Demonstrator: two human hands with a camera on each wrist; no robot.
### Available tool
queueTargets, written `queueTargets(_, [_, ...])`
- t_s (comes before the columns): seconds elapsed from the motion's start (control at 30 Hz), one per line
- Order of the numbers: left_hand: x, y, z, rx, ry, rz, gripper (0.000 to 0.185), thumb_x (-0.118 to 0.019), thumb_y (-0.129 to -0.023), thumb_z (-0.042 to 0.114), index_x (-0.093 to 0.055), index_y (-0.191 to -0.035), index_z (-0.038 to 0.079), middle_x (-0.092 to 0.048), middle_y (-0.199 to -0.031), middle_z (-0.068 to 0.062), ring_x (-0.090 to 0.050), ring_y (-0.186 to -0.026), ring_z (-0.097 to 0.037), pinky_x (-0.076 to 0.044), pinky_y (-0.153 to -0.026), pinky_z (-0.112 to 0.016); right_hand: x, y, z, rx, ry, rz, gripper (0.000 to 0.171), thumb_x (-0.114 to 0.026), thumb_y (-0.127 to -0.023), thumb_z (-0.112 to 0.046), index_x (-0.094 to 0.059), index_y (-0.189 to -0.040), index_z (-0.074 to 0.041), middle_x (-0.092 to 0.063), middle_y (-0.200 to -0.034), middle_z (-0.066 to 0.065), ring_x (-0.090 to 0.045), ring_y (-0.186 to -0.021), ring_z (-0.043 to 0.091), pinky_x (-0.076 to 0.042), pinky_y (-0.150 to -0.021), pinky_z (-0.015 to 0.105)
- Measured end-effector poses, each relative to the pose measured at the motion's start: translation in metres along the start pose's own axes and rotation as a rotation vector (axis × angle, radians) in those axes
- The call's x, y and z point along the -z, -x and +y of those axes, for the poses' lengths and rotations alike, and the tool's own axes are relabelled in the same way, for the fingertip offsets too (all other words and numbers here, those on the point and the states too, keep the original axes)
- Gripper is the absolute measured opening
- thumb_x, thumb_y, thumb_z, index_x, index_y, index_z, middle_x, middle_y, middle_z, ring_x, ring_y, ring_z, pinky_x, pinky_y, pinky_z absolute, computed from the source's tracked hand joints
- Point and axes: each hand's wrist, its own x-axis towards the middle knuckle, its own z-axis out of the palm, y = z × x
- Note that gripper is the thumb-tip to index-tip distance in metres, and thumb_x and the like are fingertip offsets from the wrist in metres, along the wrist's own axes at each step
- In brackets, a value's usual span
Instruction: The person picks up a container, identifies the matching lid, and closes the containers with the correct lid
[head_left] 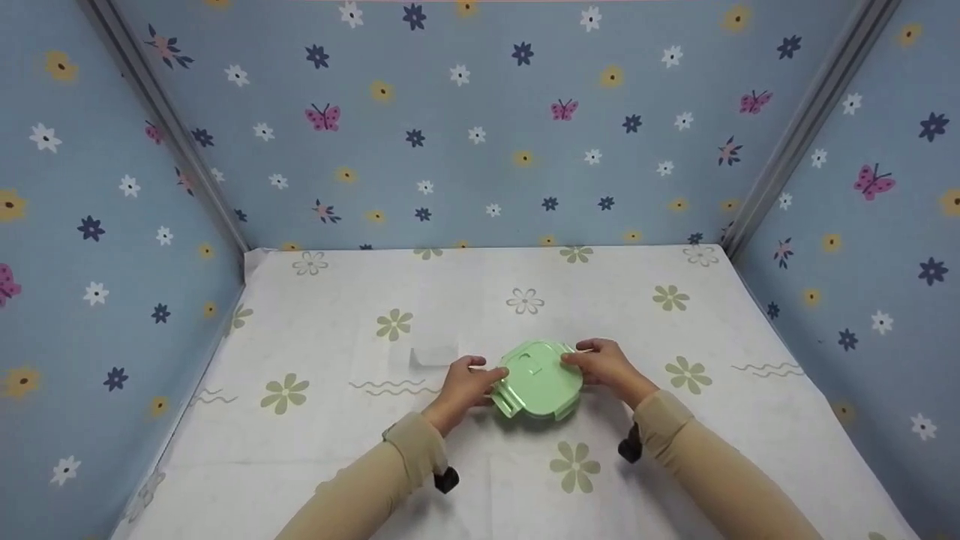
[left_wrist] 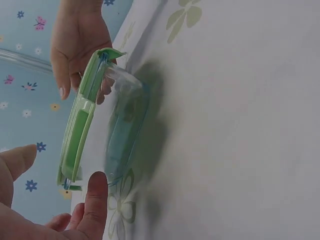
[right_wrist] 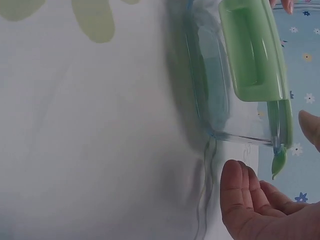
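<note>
A round-cornered food container with a light green snap-on lid (head_left: 541,379) sits between my two hands. The left wrist view shows its clear glass body (left_wrist: 125,125) under the lid, close over the cloth. One latch flap (right_wrist: 280,162) sticks outward on the right hand's side. My left hand (head_left: 465,386) is at the left side, thumb above the lid's edge and fingers spread beside the glass. My right hand (head_left: 609,367) is at the right side, its thumb over the lid and its loosely bent fingers (right_wrist: 240,187) beside the glass, with a gap showing.
A white cloth with green flowers (head_left: 337,442) covers the table. Behind and to the left of the container lies a faint translucent thing with a pale edge (head_left: 435,356). Blue flowered panels (head_left: 480,150) enclose the back and sides. Small black devices (head_left: 446,480) hang below both wrists.
</note>
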Motion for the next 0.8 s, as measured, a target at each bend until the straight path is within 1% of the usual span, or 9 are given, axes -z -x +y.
queueTargets(0.17, [-0.004,0.003,-0.005,0.004,0.043,-0.001,0.074,-0.080,-0.097,0.028,-0.046,-0.151,-0.009,-0.066,-0.124,-0.019,-0.072,-0.093,-0.022,-0.068,-0.089,-0.043,-0.001,-0.006,-0.003,-0.007,0.014,-0.015,0.071,-0.079,-0.098,-0.029,-0.050,-0.154,0.004,-0.063,-0.146,0.024,-0.073,-0.110,0.023,-0.063,-0.091,0.031])
queueTargets(0.27, [-0.006,0.004,-0.007,0.006,0.051,-0.001,0.073,-0.081,-0.097,0.027,-0.047,-0.151,-0.009,-0.065,-0.123,-0.018,-0.071,-0.092,-0.020,-0.068,-0.086,-0.041,-0.003,-0.008,-0.005,-0.003,0.010,-0.025,0.071,-0.080,-0.098,-0.029,-0.050,-0.154,0.003,-0.061,-0.148,0.023,-0.072,-0.113,0.024,-0.062,-0.092,0.032])
queueTargets(0.43, [-0.011,0.005,-0.008,0.003,0.048,-0.009,0.069,-0.080,-0.097,0.027,-0.049,-0.148,-0.009,-0.065,-0.123,-0.018,-0.070,-0.093,-0.019,-0.067,-0.086,-0.040,-0.006,-0.011,-0.007,0.001,0.024,-0.019,0.070,-0.081,-0.097,-0.029,-0.053,-0.153,0.002,-0.062,-0.144,0.020,-0.071,-0.108,0.021,-0.061,-0.086,0.030])
queueTargets(0.5, [-0.012,0.005,-0.008,-0.001,0.045,-0.015,0.068,-0.079,-0.098,0.027,-0.050,-0.147,-0.009,-0.066,-0.124,-0.018,-0.070,-0.095,-0.019,-0.067,-0.086,-0.039,-0.008,-0.012,-0.007,-0.004,0.029,-0.015,0.067,-0.082,-0.097,-0.029,-0.055,-0.151,0.000,-0.064,-0.142,0.018,-0.071,-0.105,0.020,-0.060,-0.083,0.029])
queueTargets(0.6, [-0.014,0.005,-0.008,-0.009,0.043,-0.019,0.064,-0.078,-0.098,0.026,-0.052,-0.146,-0.009,-0.067,-0.125,-0.018,-0.070,-0.097,-0.019,-0.066,-0.086,-0.038,-0.009,-0.013,-0.009,-0.003,0.037,-0.014,0.062,-0.080,-0.098,-0.028,-0.058,-0.149,0.000,-0.065,-0.140,0.017,-0.070,-0.105,0.019,-0.059,-0.082,0.028])
queueTargets(0.7, [-0.017,0.004,-0.008,-0.007,0.050,-0.008,0.060,-0.077,-0.098,0.024,-0.055,-0.143,-0.008,-0.066,-0.124,-0.017,-0.069,-0.098,-0.018,-0.065,-0.084,-0.035,-0.009,-0.013,-0.009,-0.008,0.043,-0.007,0.056,-0.079,-0.099,-0.026,-0.061,-0.145,-0.001,-0.067,-0.136,0.014,-0.068,-0.106,0.019,-0.058,-0.082,0.028])
queueTargets(0.8, [-0.021,0.003,-0.009,-0.005,0.054,0.017,0.053,-0.077,-0.098,0.020,-0.056,-0.139,-0.007,-0.065,-0.121,-0.014,-0.067,-0.096,-0.017,-0.062,-0.078,-0.030,-0.009,-0.015,-0.010,-0.008,0.052,0.000,0.051,-0.079,-0.100,-0.022,-0.063,-0.142,-0.001,-0.067,-0.129,0.012,-0.066,-0.103,0.017,-0.057,-0.080,0.026])
